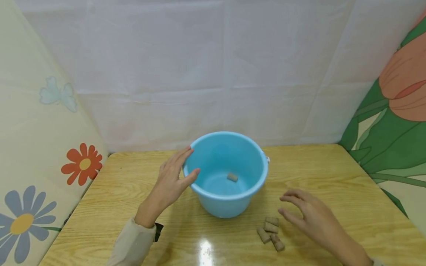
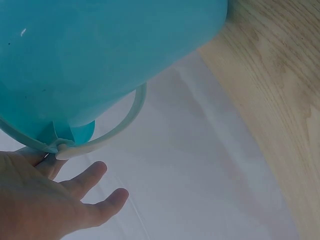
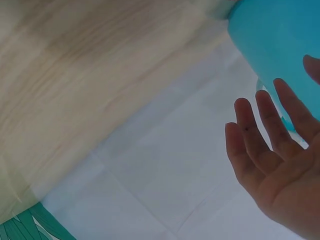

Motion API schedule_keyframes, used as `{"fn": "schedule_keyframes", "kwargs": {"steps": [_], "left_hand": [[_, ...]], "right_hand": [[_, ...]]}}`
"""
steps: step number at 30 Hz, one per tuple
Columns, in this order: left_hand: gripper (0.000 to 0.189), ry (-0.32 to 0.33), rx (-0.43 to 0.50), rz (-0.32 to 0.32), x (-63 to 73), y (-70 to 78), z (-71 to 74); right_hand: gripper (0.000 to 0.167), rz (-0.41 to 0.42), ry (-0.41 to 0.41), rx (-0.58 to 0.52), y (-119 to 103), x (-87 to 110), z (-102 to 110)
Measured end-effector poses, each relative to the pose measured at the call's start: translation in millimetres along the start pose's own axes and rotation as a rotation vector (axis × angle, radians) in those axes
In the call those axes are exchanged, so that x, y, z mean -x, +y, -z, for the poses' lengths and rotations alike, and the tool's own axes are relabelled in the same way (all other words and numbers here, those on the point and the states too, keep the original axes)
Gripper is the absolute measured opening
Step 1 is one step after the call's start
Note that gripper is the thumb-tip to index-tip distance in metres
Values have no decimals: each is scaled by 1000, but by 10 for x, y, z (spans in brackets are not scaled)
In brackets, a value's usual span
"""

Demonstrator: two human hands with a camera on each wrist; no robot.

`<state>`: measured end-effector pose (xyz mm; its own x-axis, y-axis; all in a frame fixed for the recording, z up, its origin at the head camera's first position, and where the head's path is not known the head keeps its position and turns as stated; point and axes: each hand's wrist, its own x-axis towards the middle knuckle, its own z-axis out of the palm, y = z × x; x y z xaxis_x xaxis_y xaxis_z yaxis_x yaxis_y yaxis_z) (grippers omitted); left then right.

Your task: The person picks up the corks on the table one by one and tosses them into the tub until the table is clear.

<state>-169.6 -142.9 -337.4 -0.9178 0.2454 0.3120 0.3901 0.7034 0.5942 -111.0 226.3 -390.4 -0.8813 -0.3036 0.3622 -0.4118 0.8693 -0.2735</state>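
Note:
A light-blue bucket (image 1: 224, 207) stands upright on the table, its open top facing up. My left hand (image 1: 171, 177) holds its left rim, thumb over the inner side and fingers along the outside. In the left wrist view, that hand (image 2: 55, 195) is beside the bucket's handle (image 2: 120, 127) where it joins the rim. One small brown cork-like piece (image 1: 232, 177) lies on the bucket's bottom. Several more cork-like pieces (image 1: 271, 227) lie in a cluster on the table, right of the bucket's front. Just right of them hovers my right hand (image 1: 311, 220), fingers loosely bent and nothing held.
The wood-grain table (image 1: 126, 199) runs back to a white cloth wall (image 1: 213, 74). Panels painted with flowers flank it, a cream panel (image 1: 30, 140) at left and a tulip panel (image 1: 396, 147) at right.

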Motion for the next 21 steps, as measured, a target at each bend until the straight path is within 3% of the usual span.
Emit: {"fn": "schedule_keyframes", "kwargs": {"steps": [9,21], "left_hand": [[65,0,3,8,4,-1,-2],[65,3,1,6,1,-4,-9]], "right_hand": [[29,-45,-100,2,-21,55,-105],[28,-45,-122,13,11,105,-200]]}}
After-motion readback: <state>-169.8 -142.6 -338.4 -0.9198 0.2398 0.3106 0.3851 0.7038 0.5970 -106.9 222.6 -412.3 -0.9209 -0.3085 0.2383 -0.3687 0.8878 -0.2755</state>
